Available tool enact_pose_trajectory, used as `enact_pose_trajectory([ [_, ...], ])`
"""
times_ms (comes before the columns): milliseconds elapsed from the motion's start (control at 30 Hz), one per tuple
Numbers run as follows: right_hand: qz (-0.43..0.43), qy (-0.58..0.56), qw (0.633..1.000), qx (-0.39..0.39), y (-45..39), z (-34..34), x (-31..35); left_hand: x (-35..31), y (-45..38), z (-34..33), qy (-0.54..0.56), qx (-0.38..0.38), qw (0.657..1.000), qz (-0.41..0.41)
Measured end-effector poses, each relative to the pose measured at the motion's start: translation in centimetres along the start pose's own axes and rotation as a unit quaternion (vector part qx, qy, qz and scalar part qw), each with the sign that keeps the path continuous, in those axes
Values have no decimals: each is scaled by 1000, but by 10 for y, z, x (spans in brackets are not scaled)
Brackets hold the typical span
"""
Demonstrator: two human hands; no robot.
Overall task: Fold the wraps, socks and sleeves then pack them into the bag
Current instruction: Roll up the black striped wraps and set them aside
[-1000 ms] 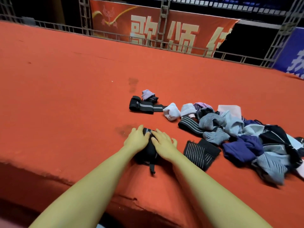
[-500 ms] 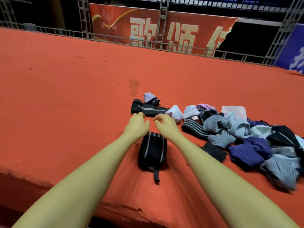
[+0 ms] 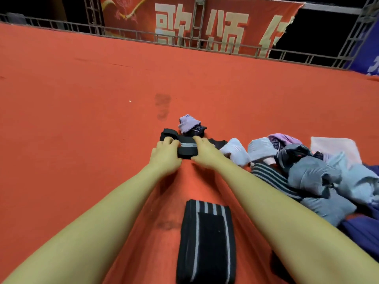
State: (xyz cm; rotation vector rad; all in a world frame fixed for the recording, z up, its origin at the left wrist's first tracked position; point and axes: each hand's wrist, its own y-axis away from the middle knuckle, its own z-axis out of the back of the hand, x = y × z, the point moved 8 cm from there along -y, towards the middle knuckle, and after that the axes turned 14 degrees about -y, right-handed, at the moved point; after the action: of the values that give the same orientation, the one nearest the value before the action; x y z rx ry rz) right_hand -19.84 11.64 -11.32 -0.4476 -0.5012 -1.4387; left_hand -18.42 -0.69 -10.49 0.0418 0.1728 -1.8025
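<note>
A matt, ribbed elastic cloth wrap is gripped between both hands on rough red carpet; soft knitted socks are heaped beside the right hand, with metal railing beyond.

Red banner hung behind the far railing carried large cream Chinese characters: 歌 and 颂 read clearly, a third was cut off at the banner's torn right edge. Blue banner at far right showed part of a white character, unreadable. No legible labels on the fabrics.
</note>
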Motion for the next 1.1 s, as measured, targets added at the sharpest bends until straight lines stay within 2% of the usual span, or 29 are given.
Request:
enact_pose_trajectory([
  [100,8,52,999,6,-20,-12,-11,2,-14,-16,-55,18,998,9],
  [200,55,57,995,-66,-24,-3,-4,3,-18,-16,-55,-16,998,19],
  [300,77,-45,984,-153,-13,16,0,1,-14,-5,-12,-56,998,27],
  [400,128,-211,938,-245,11,50,17,-1,-4,15,27,-97,994,33],
  [467,155,-254,912,-283,30,75,33,-5,5,38,36,-147,988,34],
  [567,187,-255,891,-327,56,106,53,-16,25,83,14,-234,971,49],
  [733,192,-224,893,-342,105,141,79,-37,70,154,38,-355,933,50],
  [867,200,-231,885,-351,141,160,86,-61,91,176,103,-330,938,-38],
  [933,211,-252,877,-351,156,169,90,-74,106,190,186,-313,926,-100],
  [1033,222,-291,869,-332,174,179,94,-81,128,217,301,-296,902,-88],
  [1100,217,-353,868,-275,181,172,91,-84,139,234,328,-309,890,-72],
])
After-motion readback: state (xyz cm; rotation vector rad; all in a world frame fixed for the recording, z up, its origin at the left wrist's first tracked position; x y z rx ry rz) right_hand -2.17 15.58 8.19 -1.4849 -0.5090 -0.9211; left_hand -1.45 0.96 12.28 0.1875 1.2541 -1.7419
